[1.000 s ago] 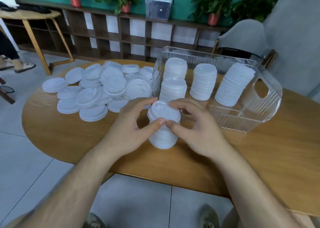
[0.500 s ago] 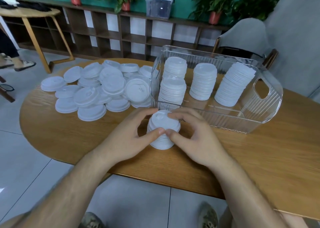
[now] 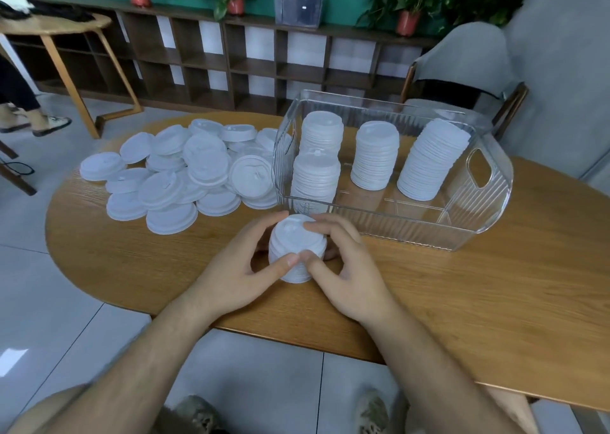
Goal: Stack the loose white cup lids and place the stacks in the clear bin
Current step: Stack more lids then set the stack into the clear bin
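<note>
A short stack of white cup lids (image 3: 294,242) stands on the wooden table (image 3: 495,295) just in front of the clear bin (image 3: 488,209). My left hand (image 3: 231,278) cups its left side and my right hand (image 3: 350,278) cups its right side, thumbs meeting at the front. Inside the bin stand several lid stacks: two at the left (image 3: 318,156), one in the middle (image 3: 376,156), and a leaning one at the right (image 3: 432,159). A heap of loose white lids (image 3: 185,176) lies on the table to the left of the bin.
A grey-draped chair (image 3: 468,60) stands behind the bin. A brown cubby shelf (image 3: 231,57) with potted plants and a storage box runs along the green wall. A second wooden table (image 3: 59,27) and a person's legs (image 3: 19,103) are at the far left.
The stack between my hands has been pressed down and looks shorter. My hands have stayed around it, and the view has shifted slightly.
</note>
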The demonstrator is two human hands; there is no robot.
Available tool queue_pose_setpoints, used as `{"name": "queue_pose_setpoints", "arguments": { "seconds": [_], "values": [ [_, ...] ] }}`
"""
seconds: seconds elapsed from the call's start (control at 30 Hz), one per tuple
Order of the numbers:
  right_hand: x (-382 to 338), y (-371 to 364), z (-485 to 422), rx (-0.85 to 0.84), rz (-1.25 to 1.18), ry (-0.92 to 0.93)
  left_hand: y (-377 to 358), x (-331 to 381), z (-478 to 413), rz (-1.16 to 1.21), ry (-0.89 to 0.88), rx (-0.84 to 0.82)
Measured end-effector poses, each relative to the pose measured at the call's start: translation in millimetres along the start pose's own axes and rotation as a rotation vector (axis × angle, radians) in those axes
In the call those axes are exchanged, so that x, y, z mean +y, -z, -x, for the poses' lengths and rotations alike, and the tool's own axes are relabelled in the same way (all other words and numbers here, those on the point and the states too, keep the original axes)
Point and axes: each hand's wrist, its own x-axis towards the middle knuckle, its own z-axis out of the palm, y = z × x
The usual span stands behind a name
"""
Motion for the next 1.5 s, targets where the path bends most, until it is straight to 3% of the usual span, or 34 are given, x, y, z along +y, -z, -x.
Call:
{"name": "queue_pose_setpoints", "arguments": {
  "seconds": [0.17,0.6,0.93,1.1,1.3,1.4,1.5],
  "values": [
    [-2,4,0,-0.037,-0.03,-0.024,-3,-6,-2,-0.119,-0.018,-0.056],
    [2,4,-5,-0.091,-0.04,-0.122,-6,-17,-3,-0.278,-0.104,0.006],
    [-5,9,-8,-0.129,-0.02,-0.155,-2,-2,-11,-0.262,0.025,-0.069],
    [3,4,-4,-0.039,0.023,-0.082,-8,-10,-9,-0.257,-0.083,0.012],
    [-38,2,11,0.145,0.4,0.168,2,-7,10,-0.174,-0.056,0.088],
    [-63,-24,7,0.078,0.36,0.271,22,-20,23,-0.202,-0.057,0.259],
    [-84,-70,-10,0.036,0.263,0.233,54,-36,35,-0.232,0.008,0.447]
  ]
}}
